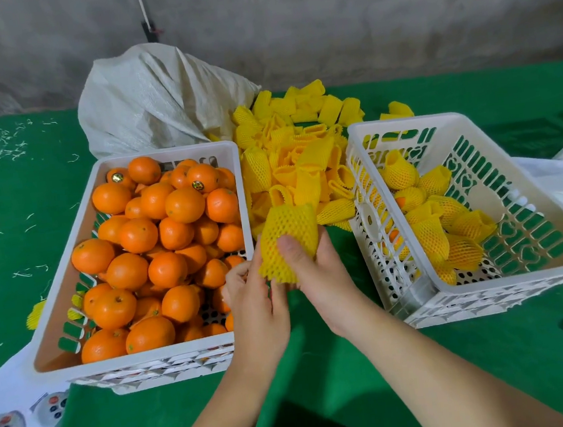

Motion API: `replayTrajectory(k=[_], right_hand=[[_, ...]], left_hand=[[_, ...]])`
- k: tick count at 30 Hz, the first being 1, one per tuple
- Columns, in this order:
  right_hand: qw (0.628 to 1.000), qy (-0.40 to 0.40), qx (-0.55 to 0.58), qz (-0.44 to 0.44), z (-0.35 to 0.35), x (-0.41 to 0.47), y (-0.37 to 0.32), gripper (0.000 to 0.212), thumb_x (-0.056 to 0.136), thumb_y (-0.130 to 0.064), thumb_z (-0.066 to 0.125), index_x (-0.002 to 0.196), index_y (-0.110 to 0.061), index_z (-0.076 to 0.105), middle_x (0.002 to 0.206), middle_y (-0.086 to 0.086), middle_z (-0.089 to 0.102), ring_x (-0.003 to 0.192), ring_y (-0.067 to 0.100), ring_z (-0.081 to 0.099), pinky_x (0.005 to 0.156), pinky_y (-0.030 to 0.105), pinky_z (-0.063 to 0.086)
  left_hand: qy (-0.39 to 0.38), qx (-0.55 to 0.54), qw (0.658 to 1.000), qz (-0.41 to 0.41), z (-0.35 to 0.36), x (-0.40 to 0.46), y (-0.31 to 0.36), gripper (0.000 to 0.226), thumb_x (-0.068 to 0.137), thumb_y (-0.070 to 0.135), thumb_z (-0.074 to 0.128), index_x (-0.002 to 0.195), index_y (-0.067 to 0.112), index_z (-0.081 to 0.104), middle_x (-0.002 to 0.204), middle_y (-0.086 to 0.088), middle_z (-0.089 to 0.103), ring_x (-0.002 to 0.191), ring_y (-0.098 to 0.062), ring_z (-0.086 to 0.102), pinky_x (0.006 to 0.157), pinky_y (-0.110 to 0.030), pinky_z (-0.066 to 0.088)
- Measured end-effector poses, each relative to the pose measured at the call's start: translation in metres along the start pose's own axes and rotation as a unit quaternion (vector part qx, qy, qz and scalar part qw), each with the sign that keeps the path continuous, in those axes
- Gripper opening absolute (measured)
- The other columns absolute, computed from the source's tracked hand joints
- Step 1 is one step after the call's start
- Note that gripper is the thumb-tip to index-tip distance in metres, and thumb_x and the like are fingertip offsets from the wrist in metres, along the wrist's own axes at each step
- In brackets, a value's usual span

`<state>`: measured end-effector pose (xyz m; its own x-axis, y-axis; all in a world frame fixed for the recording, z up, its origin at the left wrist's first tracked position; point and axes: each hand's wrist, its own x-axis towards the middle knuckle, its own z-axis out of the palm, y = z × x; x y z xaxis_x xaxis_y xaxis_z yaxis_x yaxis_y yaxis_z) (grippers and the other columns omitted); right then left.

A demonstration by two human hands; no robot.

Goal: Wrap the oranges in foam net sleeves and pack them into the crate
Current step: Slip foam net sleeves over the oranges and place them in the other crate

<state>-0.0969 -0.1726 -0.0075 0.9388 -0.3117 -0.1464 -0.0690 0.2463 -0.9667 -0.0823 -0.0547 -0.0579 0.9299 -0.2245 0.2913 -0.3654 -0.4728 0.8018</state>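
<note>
My right hand [307, 262] is curled round a sleeved orange [288, 243], thumb across its front and fingers behind. My left hand [253, 295] pinches the lower left edge of the same foam sleeve, fingers bent at its hem. A trace of orange skin shows through the mesh near my thumb. The sleeve's long axis runs roughly upright, tilted a little to the right, with its open top flared above my fingers.

The fruit is held above the green bench [322, 364], in the gap between the two crates. The packing crate [507, 288] lies to the right of my hands, and my right hand is the nearer one to it. I judge the next move to be a carry rightward over that crate's near-left wall. Wrapped oranges [430, 233] already lie along its left and middle; its right part shows bare floor.

The supply crate [143, 361] of bare oranges [159, 245] stands just left of my left hand, heaped full. A pile of spare sleeves [295, 157] lies beyond, between the crates, spilling from a white sack [145, 99].
</note>
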Motion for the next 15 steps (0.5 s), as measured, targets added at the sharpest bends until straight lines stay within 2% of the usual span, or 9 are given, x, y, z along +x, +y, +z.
replayTrajectory(k=[2, 3, 6, 9, 10, 12, 13, 14, 15], right_hand=[[0.998, -0.005, -0.049, -0.028, -0.004, -0.002, 0.005, 0.077, 0.080, -0.021, 0.088, 0.143, -0.033, 0.045, 0.124, -0.010, 0.068, 0.111, 0.005, 0.069, 0.085, 0.027, 0.059], [0.998, 0.005, -0.055, -0.038, -0.007, -0.001, 0.008, 0.081, 0.078, -0.017, 0.089, 0.144, -0.032, 0.044, 0.123, -0.011, 0.067, 0.109, 0.004, 0.069, 0.082, 0.023, 0.059], [0.995, 0.065, -0.062, -0.035, -0.018, 0.006, 0.012, 0.084, 0.068, -0.034, 0.088, 0.141, -0.037, 0.047, 0.122, -0.007, 0.068, 0.109, 0.018, 0.070, 0.079, 0.027, 0.060], [0.984, 0.156, -0.087, -0.006, -0.045, 0.023, 0.008, 0.089, 0.060, -0.043, 0.080, 0.142, -0.039, 0.043, 0.125, 0.004, 0.065, 0.102, 0.030, 0.067, 0.078, 0.044, 0.060], [0.980, 0.184, -0.078, 0.000, -0.060, 0.030, 0.003, 0.092, 0.060, -0.042, 0.079, 0.144, -0.037, 0.040, 0.121, 0.007, 0.066, 0.094, 0.028, 0.064, 0.073, 0.041, 0.056], [0.969, 0.238, -0.058, 0.001, -0.091, 0.045, -0.009, 0.087, 0.062, -0.035, 0.077, 0.140, -0.035, 0.038, 0.093, 0.006, 0.069, 0.070, 0.019, 0.060, 0.057, 0.031, 0.051], [0.961, 0.271, -0.054, 0.003, -0.109, 0.052, -0.014, 0.086, 0.065, -0.030, 0.076, 0.139, -0.041, 0.032, 0.077, 0.002, 0.066, 0.059, 0.015, 0.058, 0.052, 0.027, 0.048], [0.952, 0.303, -0.050, 0.010, -0.126, 0.057, -0.020, 0.090, 0.069, -0.026, 0.075, 0.141, -0.045, 0.025, 0.069, 0.000, 0.064, 0.052, 0.012, 0.056, 0.050, 0.026, 0.048], [0.942, 0.333, -0.042, 0.020, -0.140, 0.061, -0.025, 0.097, 0.074, -0.023, 0.076, 0.149, -0.044, 0.018, 0.069, -0.001, 0.064, 0.049, 0.010, 0.059, 0.051, 0.027, 0.050]], left_hand=[[0.010, -0.003, 1.000, -0.001, 0.001, 0.000, 0.002, 0.041, 0.105, 0.028, 0.040, 0.127, 0.007, 0.066, 0.109, -0.004, 0.056, 0.107, -0.014, 0.038, 0.092, -0.041, 0.036], [0.001, -0.005, 1.000, -0.001, 0.001, 0.001, 0.003, 0.036, 0.107, 0.026, 0.042, 0.126, 0.009, 0.067, 0.109, -0.003, 0.057, 0.106, -0.014, 0.040, 0.092, -0.041, 0.037], [-0.061, -0.006, 0.998, 0.026, -0.007, 0.003, 0.004, 0.043, 0.108, 0.031, 0.047, 0.149, 0.024, 0.058, 0.111, 0.003, 0.061, 0.106, -0.013, 0.046, 0.093, -0.029, 0.036], [-0.129, -0.008, 0.987, 0.101, -0.021, 0.013, -0.004, 0.044, 0.109, 0.035, 0.055, 0.153, 0.033, 0.051, 0.128, 0.021, 0.068, 0.120, -0.002, 0.054, 0.103, -0.021, 0.036], [-0.144, -0.009, 0.983, 0.111, -0.026, 0.020, -0.011, 0.043, 0.109, 0.036, 0.054, 0.152, 0.034, 0.052, 0.132, 0.027, 0.067, 0.123, -0.001, 0.056, 0.104, -0.019, 0.037], [-0.154, -0.007, 0.986, 0.060, -0.041, 0.036, -0.033, 0.040, 0.109, 0.033, 0.056, 0.149, 0.035, 0.053, 0.131, 0.033, 0.064, 0.124, 0.003, 0.057, 0.102, -0.020, 0.043], [-0.157, -0.005, 0.987, 0.020, -0.047, 0.046, -0.046, 0.039, 0.109, 0.028, 0.058, 0.147, 0.035, 0.053, 0.130, 0.032, 0.064, 0.124, 0.004, 0.057, 0.102, -0.026, 0.046], [-0.158, 0.013, 0.987, -0.010, -0.051, 0.055, -0.058, 0.039, 0.108, 0.025, 0.059, 0.145, 0.033, 0.053, 0.131, 0.027, 0.065, 0.124, 0.002, 0.057, 0.103, -0.033, 0.049], [-0.157, 0.055, 0.985, -0.033, -0.053, 0.064, -0.070, 0.040, 0.107, 0.024, 0.060, 0.145, 0.029, 0.053, 0.135, 0.016, 0.064, 0.127, -0.007, 0.057, 0.106, -0.041, 0.049]])
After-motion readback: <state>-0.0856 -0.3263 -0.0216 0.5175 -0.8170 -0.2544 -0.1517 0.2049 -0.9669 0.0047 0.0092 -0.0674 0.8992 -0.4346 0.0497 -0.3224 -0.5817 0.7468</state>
